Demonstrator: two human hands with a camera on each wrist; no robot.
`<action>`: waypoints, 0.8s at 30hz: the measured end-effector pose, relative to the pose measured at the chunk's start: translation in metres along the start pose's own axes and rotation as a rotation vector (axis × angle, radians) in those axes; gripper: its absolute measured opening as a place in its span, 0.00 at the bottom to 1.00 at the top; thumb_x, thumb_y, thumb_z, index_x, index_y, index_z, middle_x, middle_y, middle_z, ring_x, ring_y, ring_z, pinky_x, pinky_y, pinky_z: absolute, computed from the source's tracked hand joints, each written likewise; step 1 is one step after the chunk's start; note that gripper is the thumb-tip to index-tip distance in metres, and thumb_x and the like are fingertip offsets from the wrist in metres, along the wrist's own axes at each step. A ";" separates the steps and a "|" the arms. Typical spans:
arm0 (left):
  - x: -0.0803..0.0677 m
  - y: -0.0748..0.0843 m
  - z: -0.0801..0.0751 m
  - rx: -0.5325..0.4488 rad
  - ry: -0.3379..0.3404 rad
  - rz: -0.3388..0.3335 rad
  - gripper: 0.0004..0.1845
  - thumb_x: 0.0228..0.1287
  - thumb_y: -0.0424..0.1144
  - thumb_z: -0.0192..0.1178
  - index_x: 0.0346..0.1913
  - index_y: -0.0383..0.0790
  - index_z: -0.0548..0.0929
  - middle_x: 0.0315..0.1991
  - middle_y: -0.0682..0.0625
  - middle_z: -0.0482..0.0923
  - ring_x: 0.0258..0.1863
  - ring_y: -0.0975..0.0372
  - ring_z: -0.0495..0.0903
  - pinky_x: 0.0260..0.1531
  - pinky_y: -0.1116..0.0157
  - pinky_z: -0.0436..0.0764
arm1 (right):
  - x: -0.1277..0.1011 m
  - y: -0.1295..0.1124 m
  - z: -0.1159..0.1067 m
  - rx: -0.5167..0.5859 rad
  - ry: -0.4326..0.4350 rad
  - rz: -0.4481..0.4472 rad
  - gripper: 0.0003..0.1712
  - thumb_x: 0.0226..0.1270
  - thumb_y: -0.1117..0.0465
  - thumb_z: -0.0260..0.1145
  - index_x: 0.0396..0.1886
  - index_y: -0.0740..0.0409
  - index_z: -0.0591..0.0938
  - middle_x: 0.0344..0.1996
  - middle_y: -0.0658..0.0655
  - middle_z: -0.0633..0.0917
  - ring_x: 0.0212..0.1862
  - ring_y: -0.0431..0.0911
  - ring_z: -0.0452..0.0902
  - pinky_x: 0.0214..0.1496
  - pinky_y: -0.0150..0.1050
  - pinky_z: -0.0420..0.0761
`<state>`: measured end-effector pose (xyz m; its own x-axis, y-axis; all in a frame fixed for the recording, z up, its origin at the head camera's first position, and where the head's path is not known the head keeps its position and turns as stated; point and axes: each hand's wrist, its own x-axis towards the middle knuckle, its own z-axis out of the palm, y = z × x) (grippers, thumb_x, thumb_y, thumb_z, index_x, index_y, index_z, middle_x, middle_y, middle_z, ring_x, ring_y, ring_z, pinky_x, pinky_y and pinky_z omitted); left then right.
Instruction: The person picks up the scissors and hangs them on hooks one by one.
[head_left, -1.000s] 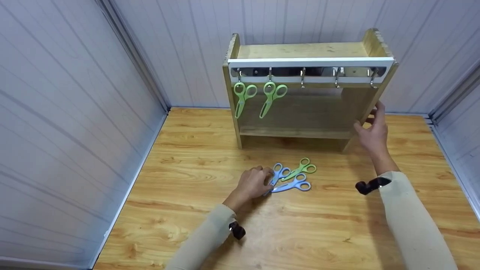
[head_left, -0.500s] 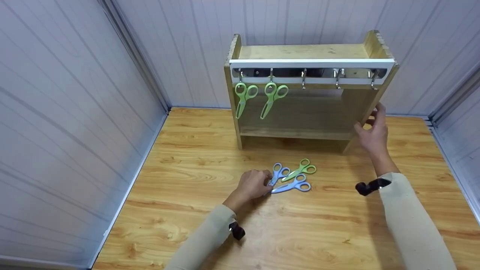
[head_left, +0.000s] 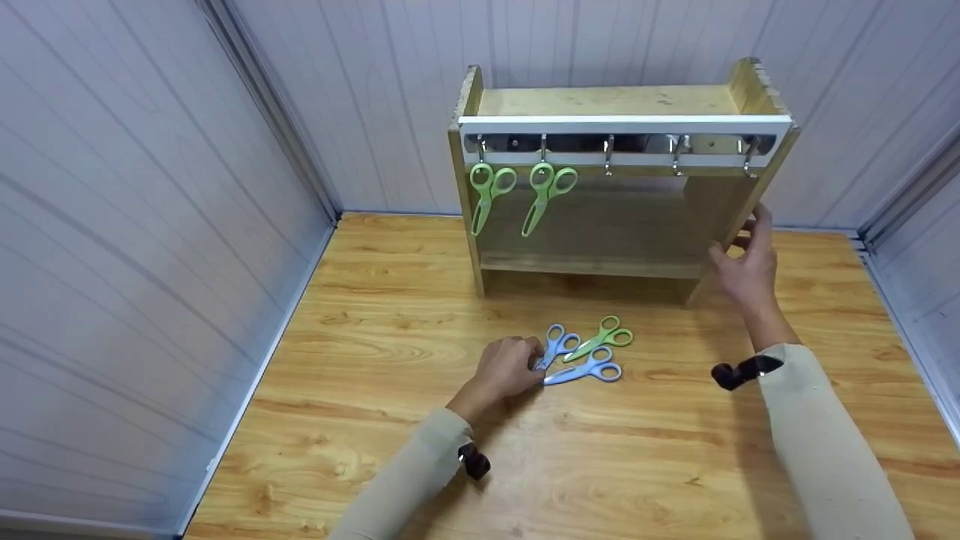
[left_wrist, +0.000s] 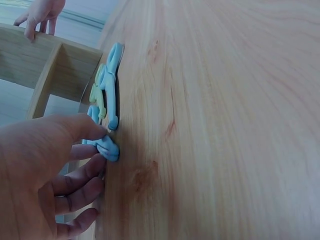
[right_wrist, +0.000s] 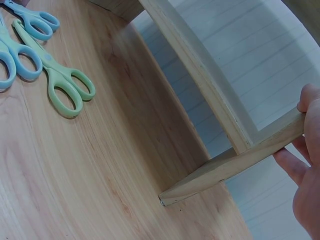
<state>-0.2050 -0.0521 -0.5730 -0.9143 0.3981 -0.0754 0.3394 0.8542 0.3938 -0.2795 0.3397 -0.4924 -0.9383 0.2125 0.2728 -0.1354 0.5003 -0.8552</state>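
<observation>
My left hand (head_left: 508, 367) pinches the blade end of a pair of blue scissors (head_left: 558, 348) lying on the table; in the left wrist view thumb and finger meet on its blue tip (left_wrist: 109, 148). Beside it lie a second pair of blue scissors (head_left: 589, 368) and a pair of green scissors (head_left: 601, 339), handles pointing away to the right. My right hand (head_left: 750, 271) grips the right side board of a wooden rack (head_left: 592, 265), thumb on one face and fingers on the other. Two green scissors (head_left: 486, 199) hang by a finger loop from the rack's two leftmost hooks.
A white-edged rail (head_left: 622, 121) with several metal hooks (head_left: 607, 156) runs across the rack's upper front. The three hooks toward the right carry nothing. Pale panelled walls (head_left: 390, 112) close in the wood-grain table (head_left: 360, 330) at the back and sides.
</observation>
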 end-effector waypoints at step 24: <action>0.025 -0.036 0.041 -0.095 0.047 0.028 0.16 0.64 0.48 0.76 0.52 0.47 0.92 0.34 0.57 0.87 0.31 0.66 0.77 0.35 0.66 0.74 | 0.000 0.000 0.000 0.003 -0.005 0.023 0.50 0.82 0.63 0.63 0.93 0.37 0.50 0.79 0.65 0.73 0.72 0.57 0.77 0.58 0.26 0.76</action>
<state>-0.2314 -0.0592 -0.6262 -0.9150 0.4030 -0.0211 0.3441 0.8065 0.4808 -0.2800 0.3397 -0.4924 -0.9428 0.2200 0.2505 -0.1142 0.4929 -0.8625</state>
